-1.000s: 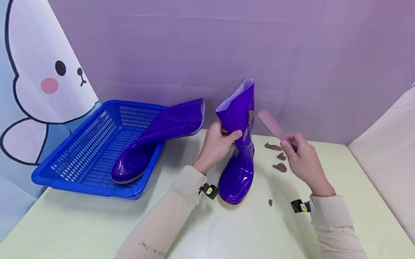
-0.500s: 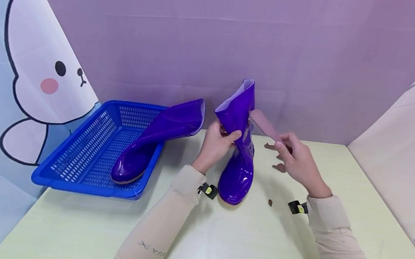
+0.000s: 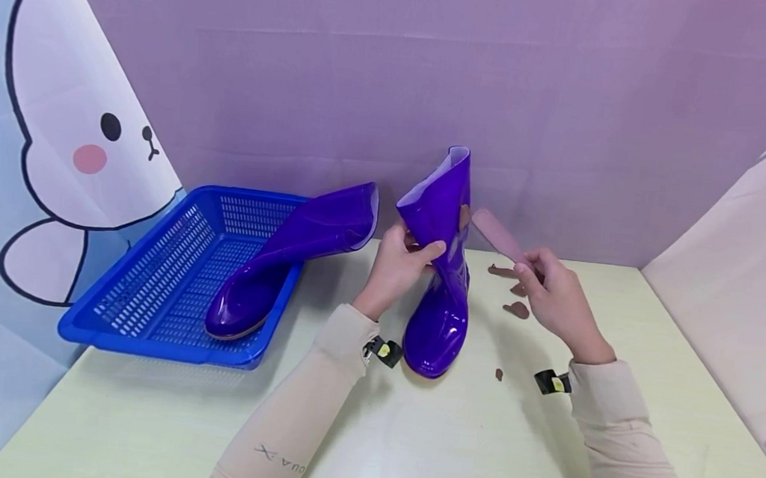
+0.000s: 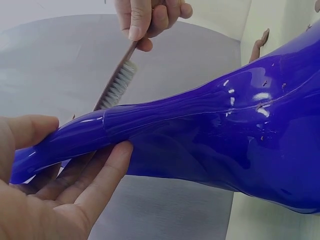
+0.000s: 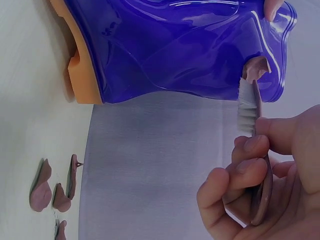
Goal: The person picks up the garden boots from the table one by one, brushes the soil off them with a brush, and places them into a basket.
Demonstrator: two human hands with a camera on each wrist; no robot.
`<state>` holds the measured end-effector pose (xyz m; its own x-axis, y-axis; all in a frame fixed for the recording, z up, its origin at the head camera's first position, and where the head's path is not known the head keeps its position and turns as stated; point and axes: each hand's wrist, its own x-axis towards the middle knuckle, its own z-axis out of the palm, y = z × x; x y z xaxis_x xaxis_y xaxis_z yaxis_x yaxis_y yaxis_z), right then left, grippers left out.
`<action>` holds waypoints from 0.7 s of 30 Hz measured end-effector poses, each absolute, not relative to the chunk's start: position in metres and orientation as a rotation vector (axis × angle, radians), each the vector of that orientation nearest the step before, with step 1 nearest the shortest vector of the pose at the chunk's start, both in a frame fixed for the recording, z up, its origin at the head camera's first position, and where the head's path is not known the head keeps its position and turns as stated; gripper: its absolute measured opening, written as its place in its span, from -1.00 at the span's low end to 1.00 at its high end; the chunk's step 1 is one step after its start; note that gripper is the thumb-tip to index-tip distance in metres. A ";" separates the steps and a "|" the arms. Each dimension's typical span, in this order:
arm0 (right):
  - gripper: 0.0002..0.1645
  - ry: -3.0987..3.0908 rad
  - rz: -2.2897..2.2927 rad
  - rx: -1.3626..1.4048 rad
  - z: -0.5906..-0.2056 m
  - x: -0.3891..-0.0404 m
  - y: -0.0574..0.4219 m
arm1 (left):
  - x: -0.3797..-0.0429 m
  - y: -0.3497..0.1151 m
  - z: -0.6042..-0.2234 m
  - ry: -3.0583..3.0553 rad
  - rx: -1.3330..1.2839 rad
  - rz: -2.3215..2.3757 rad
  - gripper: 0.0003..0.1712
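Note:
A shiny purple rain boot (image 3: 435, 333) stands on the table, its shaft creased. My left hand (image 3: 397, 269) grips the shaft from the left, thumb across the front; the left wrist view shows fingers on both sides of it. A brown clay-like patch (image 5: 256, 67) clings to the shaft's right side near the top. My right hand (image 3: 557, 298) holds a pink-handled brush (image 3: 499, 235) with pale bristles (image 5: 246, 107). In the right wrist view the brush tip is at the patch's edge; whether it touches I cannot tell.
A second purple boot (image 3: 317, 222) leans over the rim of a blue plastic basket (image 3: 145, 344) on the left. Several brown clay-like bits (image 3: 517, 309) lie on the table (image 3: 447, 454) right of the standing boot. A purple cloth wall (image 3: 368, 80) rises behind.
My right hand brought the brush left onto the boot's shaft, then drew it back slightly right, uncovering the brown patch. The left hand and both boots stay in place.

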<state>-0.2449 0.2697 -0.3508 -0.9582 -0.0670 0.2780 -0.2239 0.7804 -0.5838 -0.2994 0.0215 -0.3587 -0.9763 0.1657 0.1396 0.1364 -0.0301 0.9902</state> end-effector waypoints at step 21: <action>-0.60 -2.648 1.129 0.314 -0.349 -0.242 0.262 | -0.301 0.020 -0.361 2.119 0.327 2.273 -0.36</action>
<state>-0.2421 0.2616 -0.3495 -0.9468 -0.1002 0.3060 -0.2902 0.6772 -0.6762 -0.3011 0.0195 -0.3609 -0.9780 0.1539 0.1406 0.1295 -0.0803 0.9883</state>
